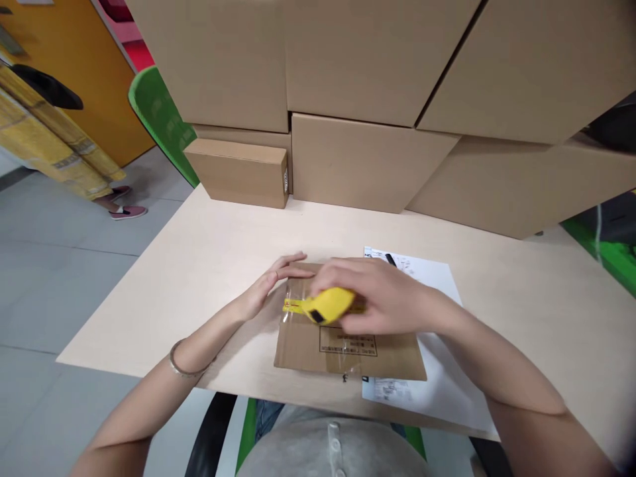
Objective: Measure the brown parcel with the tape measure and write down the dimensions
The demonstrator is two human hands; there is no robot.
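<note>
Flat brown cardboard package [298, 348] lies near my edge of the pale, smooth-topped bench [134, 311]

My right hand [370, 291] is closed around a rounded yellow hand tool with a black patch [332, 306], holding it over the package. The tool is blurred, so I cannot tell exactly what it is. A narrow yellow strip with red marks [293, 305] shows at the package's left edge, in line with the tool. My left hand [263, 288] is open and grips nothing; its outstretched fingers reach to the far left corner of the package, the tips at its edge. A thin bangle [186, 363] circles my left forearm.

Shiny clear tape crosses the cardboard, and a dark printed frame of text [348, 341] sits on the side nearer me. The package's right part overlaps a white printed paper sheet [442, 381], and a black pen-like stick [390, 259] lies on that sheet beyond my right hand.

At the back of the bench stands a small oblong brown carton [243, 173], with large plain brown cartons [348, 162] stacked beside and behind it. Off to the left, beyond a green chair back [159, 112], a person in yellow clothing [54, 132] stands on the grey tiled floor [54, 285].
</note>
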